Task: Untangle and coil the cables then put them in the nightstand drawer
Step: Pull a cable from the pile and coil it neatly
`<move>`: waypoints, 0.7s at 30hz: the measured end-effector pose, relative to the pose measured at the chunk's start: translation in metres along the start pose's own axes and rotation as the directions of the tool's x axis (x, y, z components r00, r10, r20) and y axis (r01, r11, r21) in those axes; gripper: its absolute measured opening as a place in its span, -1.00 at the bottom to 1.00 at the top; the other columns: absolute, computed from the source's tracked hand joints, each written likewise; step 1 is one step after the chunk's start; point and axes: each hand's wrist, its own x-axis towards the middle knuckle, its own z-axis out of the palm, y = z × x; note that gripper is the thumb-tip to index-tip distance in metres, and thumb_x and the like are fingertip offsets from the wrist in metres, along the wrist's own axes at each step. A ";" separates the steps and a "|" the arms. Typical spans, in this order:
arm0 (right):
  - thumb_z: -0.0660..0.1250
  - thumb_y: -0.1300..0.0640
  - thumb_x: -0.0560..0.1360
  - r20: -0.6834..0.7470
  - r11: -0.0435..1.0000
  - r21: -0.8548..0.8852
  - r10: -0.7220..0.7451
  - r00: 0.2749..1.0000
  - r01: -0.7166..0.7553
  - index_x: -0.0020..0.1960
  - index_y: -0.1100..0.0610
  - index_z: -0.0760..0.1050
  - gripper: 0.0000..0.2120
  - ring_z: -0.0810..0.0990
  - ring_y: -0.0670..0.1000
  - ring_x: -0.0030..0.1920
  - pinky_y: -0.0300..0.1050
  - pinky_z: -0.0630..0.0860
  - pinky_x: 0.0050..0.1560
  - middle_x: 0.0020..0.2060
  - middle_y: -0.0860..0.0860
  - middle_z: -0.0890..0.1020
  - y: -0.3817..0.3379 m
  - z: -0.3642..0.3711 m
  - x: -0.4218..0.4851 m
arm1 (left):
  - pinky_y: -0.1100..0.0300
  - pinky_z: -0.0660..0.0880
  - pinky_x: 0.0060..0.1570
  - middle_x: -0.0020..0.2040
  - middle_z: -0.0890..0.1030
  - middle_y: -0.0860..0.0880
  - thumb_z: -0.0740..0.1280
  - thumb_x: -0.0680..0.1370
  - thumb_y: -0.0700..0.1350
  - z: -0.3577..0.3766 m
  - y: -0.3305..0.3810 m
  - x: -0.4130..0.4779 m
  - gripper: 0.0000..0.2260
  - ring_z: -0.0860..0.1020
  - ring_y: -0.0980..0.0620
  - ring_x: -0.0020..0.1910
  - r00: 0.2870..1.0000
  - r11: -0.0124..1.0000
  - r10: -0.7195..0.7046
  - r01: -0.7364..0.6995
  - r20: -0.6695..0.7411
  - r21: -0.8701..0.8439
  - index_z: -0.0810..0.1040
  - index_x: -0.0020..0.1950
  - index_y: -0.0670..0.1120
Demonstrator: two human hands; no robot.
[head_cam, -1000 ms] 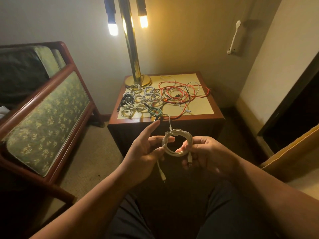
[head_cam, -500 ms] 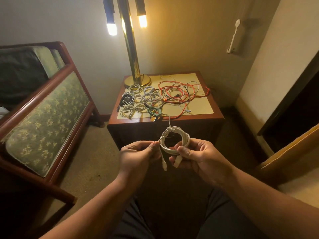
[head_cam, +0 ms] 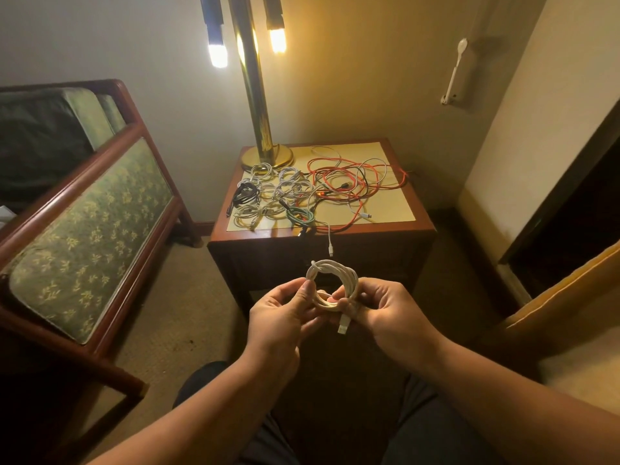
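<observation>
A coiled white cable [head_cam: 339, 273] is held in front of the wooden nightstand [head_cam: 322, 260]. My left hand [head_cam: 281, 317] pinches the coil's left side between thumb and fingers. My right hand [head_cam: 385, 313] grips its right side, and a USB plug [head_cam: 343, 325] hangs below. On the nightstand top lie several small coiled cables [head_cam: 275, 196] at the left and a tangle of red, white and black cables [head_cam: 349, 182] at the right. One white end [head_cam: 330, 245] dangles over the front edge. The drawer front is in shadow.
A brass floor lamp [head_cam: 258, 105] stands on the nightstand's back left corner. A green upholstered wooden sofa [head_cam: 84, 223] is at the left. A bed edge [head_cam: 570, 313] lies at the right. My knees are at the bottom, over carpet.
My left hand went from open beside the coil to pinching its left side. The loose tail that hung below has been drawn into the coil.
</observation>
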 end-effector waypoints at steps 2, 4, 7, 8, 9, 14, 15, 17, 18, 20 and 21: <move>0.35 0.28 0.59 -0.028 0.999 -0.034 -0.026 0.999 0.025 0.04 0.18 0.65 -0.89 0.71 0.04 0.05 -0.09 0.64 0.10 -0.07 0.05 0.74 0.000 0.000 0.001 | -0.03 0.65 -0.11 0.02 0.71 -0.25 0.36 0.57 -0.18 0.001 -0.001 0.000 -0.76 0.72 -0.19 -0.03 0.999 0.998 0.041 -0.042 0.016 0.053 0.54 0.22 -0.17; 0.36 0.27 0.58 -0.067 0.998 -0.044 -0.042 0.997 0.039 0.05 0.16 0.65 -0.89 0.72 0.00 0.03 -0.16 0.63 0.05 -0.08 0.02 0.74 0.000 0.002 0.001 | -0.05 0.65 -0.04 0.02 0.71 -0.23 0.35 0.58 -0.17 0.003 -0.002 0.001 -0.75 0.72 -0.18 -0.01 0.997 0.992 0.075 -0.078 0.028 0.097 0.51 0.25 -0.15; 0.37 0.25 0.58 -0.112 0.990 -0.115 -0.090 0.990 0.077 0.06 0.12 0.65 -0.88 0.70 -0.06 0.02 -0.24 0.61 0.03 -0.09 -0.05 0.73 -0.001 0.002 -0.001 | -0.14 0.61 0.10 0.06 0.70 -0.24 0.41 0.47 -0.11 0.005 -0.003 0.000 -0.61 0.71 -0.19 0.04 0.994 0.990 0.096 -0.102 0.057 0.097 0.48 0.28 -0.13; 0.37 0.25 0.59 -0.119 0.985 -0.145 -0.107 0.987 0.090 0.05 0.10 0.65 -0.88 0.70 -0.07 0.01 -0.25 0.61 0.01 -0.10 -0.06 0.73 -0.001 0.002 -0.001 | -0.15 0.60 0.12 0.07 0.70 -0.25 0.43 0.43 -0.10 0.005 -0.004 0.000 -0.56 0.71 -0.19 0.05 0.993 0.991 0.099 -0.105 0.062 0.088 0.46 0.29 -0.13; 0.37 0.26 0.59 -0.118 0.979 -0.177 -0.125 0.985 0.103 0.04 0.08 0.65 -0.87 0.69 -0.07 -0.01 -0.25 0.61 -0.02 -0.12 -0.07 0.72 -0.001 0.001 -0.002 | -0.17 0.60 0.13 0.09 0.69 -0.25 0.46 0.41 -0.10 0.005 -0.004 0.000 -0.52 0.71 -0.19 0.05 0.993 0.991 0.102 -0.107 0.067 0.084 0.45 0.30 -0.12; 0.37 0.27 0.59 -0.049 0.945 -0.288 -0.176 0.983 0.155 0.05 0.05 0.64 -0.84 0.66 -0.07 -0.05 -0.26 0.58 -0.09 -0.15 -0.15 0.68 -0.002 0.001 -0.005 | -0.12 0.64 0.06 0.17 0.64 -0.23 0.63 0.27 -0.13 0.002 -0.006 -0.001 -0.37 0.69 -0.19 0.09 0.987 0.982 0.134 -0.143 0.085 0.124 0.47 0.27 -0.08; 0.38 0.27 0.59 -0.070 0.940 -0.297 -0.197 0.978 0.168 0.07 0.03 0.64 -0.83 0.66 -0.08 -0.02 -0.26 0.58 -0.07 -0.11 -0.15 0.68 -0.001 0.003 -0.006 | -0.06 0.65 0.01 0.16 0.65 -0.22 0.63 0.25 -0.14 0.003 -0.005 -0.001 -0.37 0.70 -0.17 0.08 0.985 0.979 0.150 -0.160 0.085 0.130 0.48 0.26 -0.08; 0.40 0.26 0.57 -0.170 0.932 -0.320 -0.233 0.957 0.169 0.08 -0.02 0.63 -0.80 0.65 -0.09 0.04 -0.23 0.61 -0.01 0.01 -0.09 0.65 0.004 0.006 -0.005 | 0.06 0.64 -0.06 0.09 0.68 -0.19 0.60 0.26 -0.15 0.005 -0.003 -0.003 -0.42 0.70 -0.13 0.06 0.976 0.966 0.197 -0.210 0.097 0.149 0.48 0.23 -0.07; 0.41 0.27 0.56 -0.224 0.944 -0.294 -0.223 0.949 0.152 0.08 -0.02 0.63 -0.78 0.65 -0.09 0.04 -0.24 0.61 0.00 0.07 -0.04 0.62 0.005 0.007 -0.005 | 0.08 0.63 -0.06 0.05 0.69 -0.18 0.58 0.26 -0.15 0.006 -0.003 -0.003 -0.43 0.70 -0.12 0.05 0.969 0.960 0.219 -0.235 0.112 0.150 0.48 0.22 -0.08; 0.39 0.31 0.56 -0.274 0.974 -0.187 -0.179 0.945 0.130 0.10 0.04 0.62 -0.79 0.67 -0.08 0.02 -0.28 0.60 -0.04 0.08 0.05 0.64 0.004 0.007 -0.004 | 0.07 0.62 -0.01 0.01 0.69 -0.17 0.56 0.27 -0.16 0.008 -0.003 -0.004 -0.45 0.69 -0.11 0.05 0.960 0.955 0.239 -0.259 0.143 0.145 0.47 0.21 -0.11; 0.37 0.32 0.57 -0.278 0.982 -0.140 -0.161 0.947 0.126 0.11 0.08 0.62 -0.80 0.69 -0.07 -0.01 -0.30 0.60 -0.06 0.05 0.07 0.67 0.003 0.007 -0.004 | 0.09 0.61 -0.01 0.01 0.69 -0.16 0.56 0.28 -0.17 0.008 -0.003 -0.004 -0.47 0.69 -0.11 0.04 0.958 0.954 0.240 -0.263 0.157 0.144 0.47 0.20 -0.12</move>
